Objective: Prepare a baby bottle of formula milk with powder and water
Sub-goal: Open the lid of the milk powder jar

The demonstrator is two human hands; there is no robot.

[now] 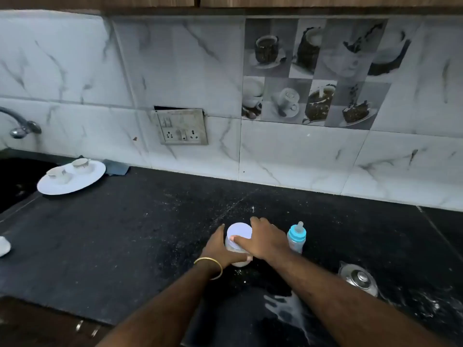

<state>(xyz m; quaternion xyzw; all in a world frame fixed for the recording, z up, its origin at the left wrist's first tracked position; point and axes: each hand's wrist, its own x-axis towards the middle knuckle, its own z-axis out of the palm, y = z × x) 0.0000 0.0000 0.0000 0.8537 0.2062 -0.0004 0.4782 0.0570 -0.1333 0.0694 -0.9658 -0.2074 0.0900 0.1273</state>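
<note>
Both hands (250,244) gripping powder jar (238,240), bottle (296,237) beside

no legible text, labels or numbers

Arms: both bare up to the lower edge of the view, no sleeves to see.
Left wrist: one thin gold bangle (209,267), plain and round.
Right wrist: bare.
Left hand (220,249): no ring visible.
Right hand (263,240): no ring visible.

White plate (75,182) with two cups (81,165) at left on black desk (125,234), blue cloth (115,167) behind it. Tap (18,123) far left. Socket panel (181,126) on marble wall, centre. Steel lidded pot (358,280) lower right.
</note>
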